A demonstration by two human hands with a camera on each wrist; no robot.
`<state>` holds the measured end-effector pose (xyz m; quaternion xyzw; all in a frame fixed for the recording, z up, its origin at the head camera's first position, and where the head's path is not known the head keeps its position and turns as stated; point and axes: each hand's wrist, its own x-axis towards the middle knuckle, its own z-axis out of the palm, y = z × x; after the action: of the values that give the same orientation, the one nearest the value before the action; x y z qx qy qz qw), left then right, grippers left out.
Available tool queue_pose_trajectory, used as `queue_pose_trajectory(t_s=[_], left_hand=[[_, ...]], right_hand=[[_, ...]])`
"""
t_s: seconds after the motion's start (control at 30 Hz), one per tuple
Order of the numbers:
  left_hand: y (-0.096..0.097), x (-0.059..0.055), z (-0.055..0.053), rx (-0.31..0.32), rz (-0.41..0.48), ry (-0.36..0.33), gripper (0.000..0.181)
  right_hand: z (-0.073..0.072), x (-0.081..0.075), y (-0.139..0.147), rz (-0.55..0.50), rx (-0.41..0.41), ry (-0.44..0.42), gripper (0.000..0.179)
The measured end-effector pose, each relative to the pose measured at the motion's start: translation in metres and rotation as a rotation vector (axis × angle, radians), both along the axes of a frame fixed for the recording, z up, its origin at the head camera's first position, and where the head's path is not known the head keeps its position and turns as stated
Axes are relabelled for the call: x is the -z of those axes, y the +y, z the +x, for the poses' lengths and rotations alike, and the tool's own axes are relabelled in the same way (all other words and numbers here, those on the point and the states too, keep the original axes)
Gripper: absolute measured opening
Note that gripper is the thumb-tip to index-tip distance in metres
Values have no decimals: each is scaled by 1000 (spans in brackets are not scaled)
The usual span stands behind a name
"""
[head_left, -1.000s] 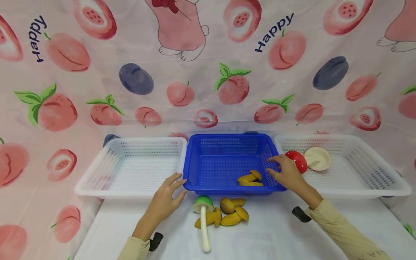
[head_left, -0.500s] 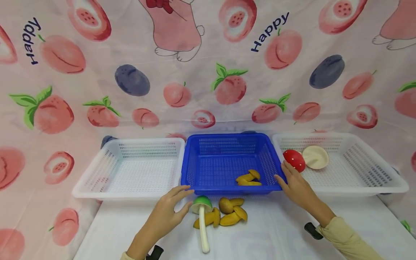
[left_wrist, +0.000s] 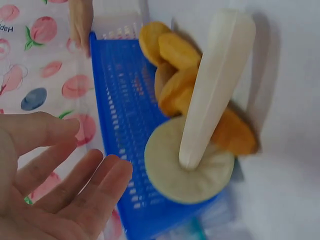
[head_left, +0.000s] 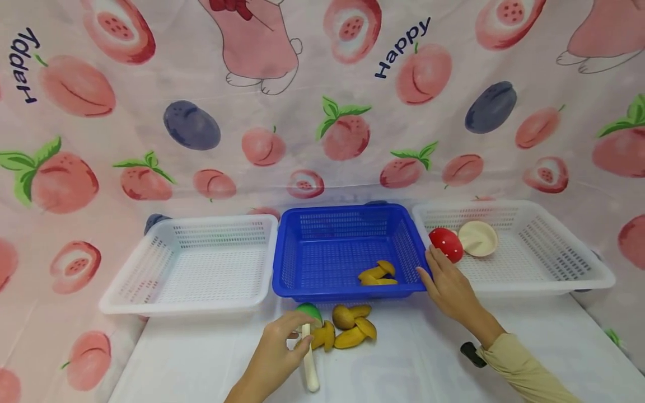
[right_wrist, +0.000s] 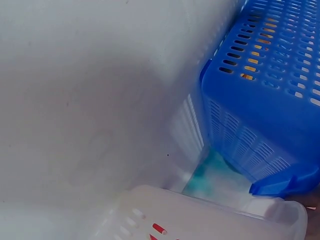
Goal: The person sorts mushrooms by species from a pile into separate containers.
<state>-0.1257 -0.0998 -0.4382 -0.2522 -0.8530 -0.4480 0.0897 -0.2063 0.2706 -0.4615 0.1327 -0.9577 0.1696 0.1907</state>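
Note:
My left hand (head_left: 274, 350) hovers over a toy mushroom with a green cap and long white stem (head_left: 311, 372). In the left wrist view the fingers are spread and loosely bent, apart from this mushroom (left_wrist: 215, 90), whose pale underside faces up. Several yellow-brown toy mushrooms (head_left: 355, 336) lie beside it on the white table. My right hand (head_left: 453, 285), fingers fairly straight, rests at the adjoining rims of the blue basket (head_left: 347, 295) and the right white basket (head_left: 544, 287). Just beyond its fingertips is a red, white-dotted mushroom (head_left: 445, 244).
Yellow-brown mushrooms (head_left: 378, 274) lie inside the blue basket. A cream-coloured mushroom (head_left: 477, 238) sits in the right white basket. Another white basket (head_left: 188, 309) stands at the left. Behind them hangs a fruit-printed cloth (head_left: 302, 112).
My left hand has moved from the blue basket's front left corner down to the green-capped mushroom. My right hand has drawn back from over the blue basket to the rims at its right.

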Motion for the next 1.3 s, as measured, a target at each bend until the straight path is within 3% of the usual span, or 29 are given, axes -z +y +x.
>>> queue_pose_trajectory(t_s=[0.2, 0.3, 0.47, 0.53, 0.73, 0.83, 1.13, 1.3], left_hand=[[15, 16, 4, 41, -5, -59, 30], [22, 22, 4, 34, -59, -72, 32], [28, 28, 3, -30, -201, -99, 34], [29, 30, 3, -55, -251, -72, 33], [29, 39, 2, -141, -363, 137, 33], [28, 40, 2, -161, -407, 185, 32], [27, 38, 1, -89, -578, 206, 32], [29, 43, -3, -72, -635, 284, 37]], right_hand=[[0, 2, -1, 1, 16, 11, 53], [0, 3, -1, -2, 23, 21, 53], [0, 7, -2, -2, 33, 17, 53], [0, 8, -2, -2, 38, 20, 53], [0, 9, -1, -2, 41, 66, 52], [0, 10, -1, -6, 38, 80, 51], [0, 9, -1, -10, 38, 97, 50], [0, 10, -1, -11, 43, 111, 49]])
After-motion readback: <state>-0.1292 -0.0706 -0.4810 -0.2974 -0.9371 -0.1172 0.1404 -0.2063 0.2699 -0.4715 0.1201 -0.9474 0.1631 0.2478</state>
